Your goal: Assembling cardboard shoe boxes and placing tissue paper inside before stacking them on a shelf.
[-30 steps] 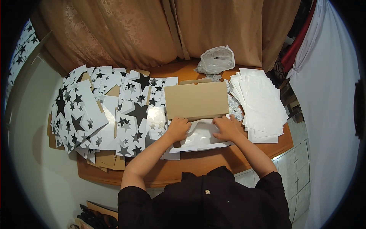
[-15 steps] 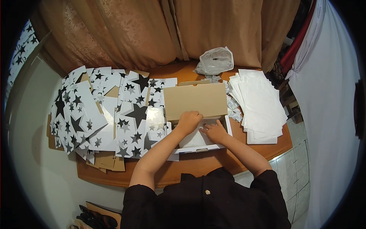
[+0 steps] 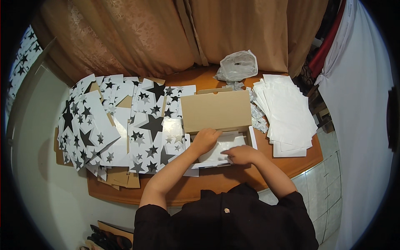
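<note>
A cardboard box (image 3: 216, 111) stands with its lid raised at the table's front, brown inside and white outside. White paper (image 3: 225, 143) lies in it; whatever is beneath the paper is hidden. My left hand (image 3: 204, 141) reaches over the box's left side, fingers extended along the paper's far edge near the lid's fold. From the right, my right hand (image 3: 243, 154) touches the paper with an outstretched index finger, its other fingers bent. Neither hand appears to grip anything.
Overlapping flat box blanks (image 3: 143, 125) with black and grey stars cover the table's left. A stack of white sheets (image 3: 291, 116) lies right. Small silvery packets (image 3: 259, 121) sit between box and sheets. Behind stands a translucent plastic bag (image 3: 237, 66), near the brown curtain (image 3: 241, 33).
My right hand has moved slightly nearer to me, its spread fingers now bent except the index. My left hand has moved slightly down. More of the white paper shows.
</note>
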The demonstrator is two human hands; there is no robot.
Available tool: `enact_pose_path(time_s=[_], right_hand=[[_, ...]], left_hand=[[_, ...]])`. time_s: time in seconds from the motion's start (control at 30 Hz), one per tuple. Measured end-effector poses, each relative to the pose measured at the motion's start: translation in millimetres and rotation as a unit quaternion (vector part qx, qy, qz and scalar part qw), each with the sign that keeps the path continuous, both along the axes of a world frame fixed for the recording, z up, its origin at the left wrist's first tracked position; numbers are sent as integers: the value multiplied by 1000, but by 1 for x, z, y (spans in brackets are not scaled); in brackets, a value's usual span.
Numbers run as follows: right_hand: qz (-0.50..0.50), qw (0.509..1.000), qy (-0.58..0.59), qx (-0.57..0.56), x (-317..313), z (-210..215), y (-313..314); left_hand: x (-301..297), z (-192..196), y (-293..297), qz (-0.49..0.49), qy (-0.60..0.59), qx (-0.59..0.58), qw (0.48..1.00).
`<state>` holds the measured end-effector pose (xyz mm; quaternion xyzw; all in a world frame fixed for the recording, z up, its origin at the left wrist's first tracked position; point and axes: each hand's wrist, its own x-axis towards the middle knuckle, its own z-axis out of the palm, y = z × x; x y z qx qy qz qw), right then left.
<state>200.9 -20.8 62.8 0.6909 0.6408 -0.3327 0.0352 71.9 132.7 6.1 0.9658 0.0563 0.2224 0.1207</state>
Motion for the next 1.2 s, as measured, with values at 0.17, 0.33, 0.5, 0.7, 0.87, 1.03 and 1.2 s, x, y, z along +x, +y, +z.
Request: enact_pose_path(time_s=[0.17, 0.33, 0.5, 0.7, 0.87, 1.03, 1.2], right_hand=[[-80, 961, 24, 265, 16, 14, -11], [-85, 905, -122, 400, 21, -41, 2], [-22, 937, -174, 303, 25, -59, -2], [-39, 957, -112, 264, 29, -50, -2], [0, 954, -135, 267, 31, -68, -2], [-41, 947, -117, 296, 33, -57, 0], [-70, 950, -17, 303, 26, -41, 12]], left_hand=[[-3, -7, -11, 4, 9, 61, 998], [5, 13, -19, 133, -60, 108, 983], [-15, -1, -5, 111, 31, 117, 986], [-16, -20, -15, 32, 122, -3, 992], [-9, -11, -21, 78, 142, -80, 983], [-16, -15, -28, 23, 99, -119, 988], [-22, -50, -19, -70, 220, -38, 972]])
